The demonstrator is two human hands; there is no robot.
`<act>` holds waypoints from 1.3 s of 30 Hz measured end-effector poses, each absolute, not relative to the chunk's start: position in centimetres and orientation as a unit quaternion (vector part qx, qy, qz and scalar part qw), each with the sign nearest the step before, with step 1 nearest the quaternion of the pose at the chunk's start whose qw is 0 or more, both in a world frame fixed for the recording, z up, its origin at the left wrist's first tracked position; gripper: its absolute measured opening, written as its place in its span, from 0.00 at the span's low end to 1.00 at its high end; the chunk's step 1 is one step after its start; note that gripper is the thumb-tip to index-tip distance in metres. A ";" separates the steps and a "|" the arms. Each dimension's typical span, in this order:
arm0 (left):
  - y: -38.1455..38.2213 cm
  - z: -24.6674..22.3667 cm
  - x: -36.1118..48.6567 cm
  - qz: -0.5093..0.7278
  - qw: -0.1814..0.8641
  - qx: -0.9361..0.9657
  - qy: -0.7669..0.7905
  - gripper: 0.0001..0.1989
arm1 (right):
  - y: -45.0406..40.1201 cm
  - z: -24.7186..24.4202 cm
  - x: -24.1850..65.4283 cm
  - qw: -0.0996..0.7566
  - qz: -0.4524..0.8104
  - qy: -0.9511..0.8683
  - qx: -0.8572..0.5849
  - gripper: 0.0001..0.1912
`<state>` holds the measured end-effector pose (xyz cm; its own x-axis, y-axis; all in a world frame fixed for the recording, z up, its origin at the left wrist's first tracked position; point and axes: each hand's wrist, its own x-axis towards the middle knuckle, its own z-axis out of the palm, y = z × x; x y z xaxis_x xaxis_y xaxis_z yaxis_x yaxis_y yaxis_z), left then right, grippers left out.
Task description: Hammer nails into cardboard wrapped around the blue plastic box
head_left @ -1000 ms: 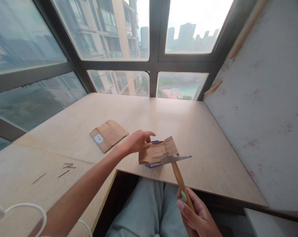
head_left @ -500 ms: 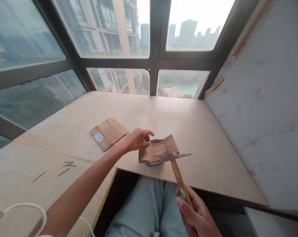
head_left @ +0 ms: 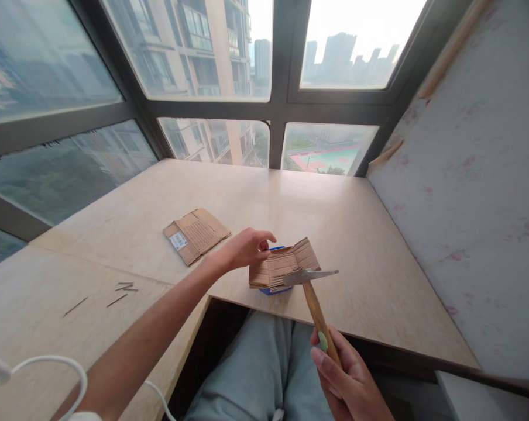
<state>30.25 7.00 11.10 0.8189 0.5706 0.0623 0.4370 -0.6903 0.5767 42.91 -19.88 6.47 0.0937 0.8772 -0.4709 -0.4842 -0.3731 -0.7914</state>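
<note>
My right hand [head_left: 346, 371] grips the wooden handle of a hammer [head_left: 318, 313], with a green sticker near the fingers. Its metal head lies over the near right part of a folded piece of corrugated cardboard [head_left: 281, 266]. I cannot tell whether head and cardboard touch. Beneath the cardboard shows a blue object [head_left: 277, 290], mostly hidden. My left hand [head_left: 249, 248] is at the cardboard's far left edge, fingers curled and closed; what they hold, if anything, cannot be made out.
A flattened cardboard piece with a white label [head_left: 197, 234] lies left of my left hand. Several thin dark nails [head_left: 124, 286] are scattered on the pale tabletop [head_left: 343, 216] at left. A white cable [head_left: 49, 359] loops at lower left. Windows and a papered wall border the table.
The view has shifted slightly, so the table and things on it sit a little further right. Both hands, the hammer and the cardboard keep nearly the same arrangement.
</note>
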 end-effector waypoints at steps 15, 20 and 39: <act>6.1 9.3 29.4 0.190 0.366 0.864 0.288 0.14 | -14.1 9.6 45.1 0.471 0.623 -0.365 -0.507 0.21; 6.1 8.8 29.2 0.218 0.378 0.854 0.283 0.08 | -11.7 10.3 45.3 0.433 0.596 -0.418 -0.531 0.19; 4.9 7.0 28.8 0.320 0.403 0.794 0.323 0.26 | -11.7 10.5 45.4 0.412 0.606 -0.391 -0.558 0.20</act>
<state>28.83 4.90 6.97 0.5864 0.7713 0.2476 0.2565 -0.4667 0.8464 45.44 -11.67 10.53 -0.0391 0.9346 -0.3535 -0.0631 -0.3554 -0.9326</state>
